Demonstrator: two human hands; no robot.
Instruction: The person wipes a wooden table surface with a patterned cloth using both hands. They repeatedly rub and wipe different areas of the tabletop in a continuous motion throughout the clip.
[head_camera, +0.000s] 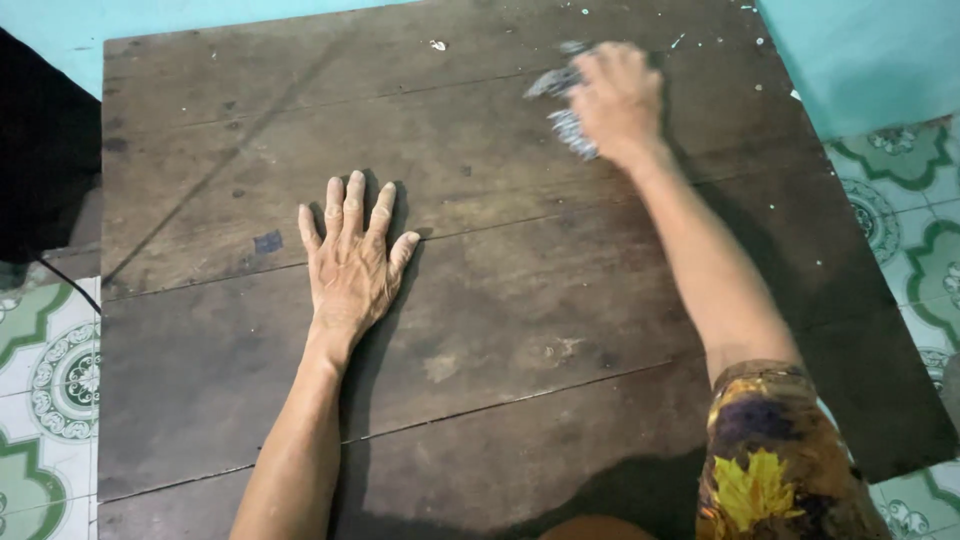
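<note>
Two hands on one dark wooden table (200, 380), entered left to right.

Item 1. Left hand (352, 262): laid flat, palm down, fingers spread and pointing away from the person toward the far edge. The grip is fully open and has hold of nothing; only bare planks lie beneath and around it. A small dark blue mark (267, 241) on the wood sits just to its left, apart from the fingers.

Item 2. Right hand (618, 100): reached out to the far right part of the table, arm nearly straight, the picture blurred there. The grip is curled down over a pale, whitish-grey cloth (562, 112), pressing it to the wood. The cloth shows past the fingers on the hand's left side, its visible length running roughly from the far edge back toward the person. How tightly the fingers clasp it cannot be told through the blur.

Relation: the cloth lies under and just left of the right grip, well apart from the left grip, beyond it and to its right. The right hand is therefore the nearer.

Item 3. Surroundings: white flecks (437, 45) scattered near the far edge; patterned green-and-white floor tiles (900, 180) right of the table; a turquoise wall (870, 50) beyond.
</note>
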